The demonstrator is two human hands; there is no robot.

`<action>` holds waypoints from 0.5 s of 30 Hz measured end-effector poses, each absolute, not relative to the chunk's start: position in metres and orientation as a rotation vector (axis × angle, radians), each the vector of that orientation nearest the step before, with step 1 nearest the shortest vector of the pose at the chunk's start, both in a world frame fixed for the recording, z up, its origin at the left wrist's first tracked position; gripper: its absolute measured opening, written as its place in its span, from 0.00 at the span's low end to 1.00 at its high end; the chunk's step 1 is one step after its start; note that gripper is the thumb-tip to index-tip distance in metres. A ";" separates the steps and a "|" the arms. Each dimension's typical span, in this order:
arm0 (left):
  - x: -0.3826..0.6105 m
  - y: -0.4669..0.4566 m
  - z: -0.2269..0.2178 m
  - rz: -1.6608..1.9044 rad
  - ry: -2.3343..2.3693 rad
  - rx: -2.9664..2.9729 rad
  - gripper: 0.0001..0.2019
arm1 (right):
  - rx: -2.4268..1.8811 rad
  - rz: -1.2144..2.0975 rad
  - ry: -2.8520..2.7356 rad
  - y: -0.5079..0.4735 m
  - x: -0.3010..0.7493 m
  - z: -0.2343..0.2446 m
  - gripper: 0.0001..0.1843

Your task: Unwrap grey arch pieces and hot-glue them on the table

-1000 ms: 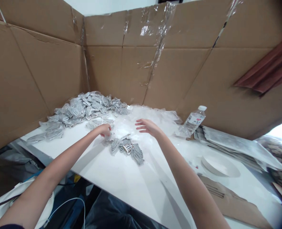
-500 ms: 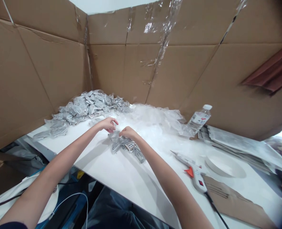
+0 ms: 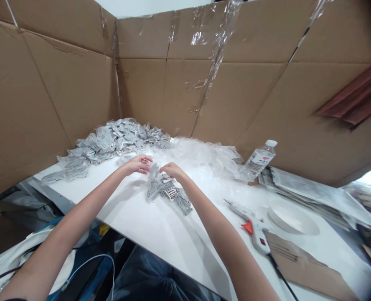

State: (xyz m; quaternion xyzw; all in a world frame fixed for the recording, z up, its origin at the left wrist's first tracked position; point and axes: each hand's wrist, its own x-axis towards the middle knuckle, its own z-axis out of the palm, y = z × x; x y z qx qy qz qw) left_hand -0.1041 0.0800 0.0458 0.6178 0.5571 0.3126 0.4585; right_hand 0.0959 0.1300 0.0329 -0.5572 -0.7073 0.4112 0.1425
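A small clear plastic bag (image 3: 154, 182) with something grey and looped inside stands tilted on the table between my hands. My right hand (image 3: 173, 169) is closed in a pinch at the upper right edge of this bag. Just left of the bag's top, my left hand (image 3: 140, 164) has its fingers stretched and slightly curved; no thing shows in them. Whether its fingertips touch the plastic is hard to make out. Beside the bag, partly under my right wrist, lies a small heap of similar grey bagged pieces (image 3: 172, 193), some with a white-and-dark striped pattern.
A large pile of grey bagged pieces (image 3: 116, 140) fills the back left corner. Loose clear plastic bags (image 3: 204, 154) lie along the cardboard wall (image 3: 160, 92). At right are a bottle (image 3: 260, 159), a glue gun (image 3: 251, 228), a white round object (image 3: 292, 219), and flat cardboard (image 3: 307, 261).
The small bag between my hands has been raised more upright. My left hand has shifted slightly left and its fingers have straightened. My right hand stays near the bag's top.
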 end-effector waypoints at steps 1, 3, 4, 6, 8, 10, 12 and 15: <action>-0.105 0.080 0.042 0.745 1.417 1.540 0.14 | -1.591 1.192 -2.033 0.130 0.095 0.034 0.17; -0.104 0.079 0.035 0.690 1.522 1.597 0.14 | -1.555 1.193 -2.001 0.131 0.093 0.037 0.17; -0.102 0.078 0.033 0.670 1.584 1.638 0.14 | -1.533 1.193 -1.982 0.131 0.093 0.039 0.17; -0.096 0.071 0.031 0.653 1.715 1.749 0.15 | -1.483 1.189 -1.935 0.132 0.092 0.042 0.17; -0.085 0.059 0.032 0.641 1.823 1.898 0.16 | -1.429 1.180 -1.877 0.134 0.092 0.046 0.18; -0.070 0.045 0.033 0.577 1.857 2.064 0.16 | -1.374 1.178 -1.818 0.136 0.094 0.050 0.18; -0.055 0.030 0.032 0.433 1.813 2.209 0.16 | -1.319 1.188 -1.766 0.139 0.097 0.053 0.17; -0.040 0.016 0.028 0.197 1.773 2.327 0.14 | -1.245 1.227 -1.701 0.144 0.103 0.057 0.16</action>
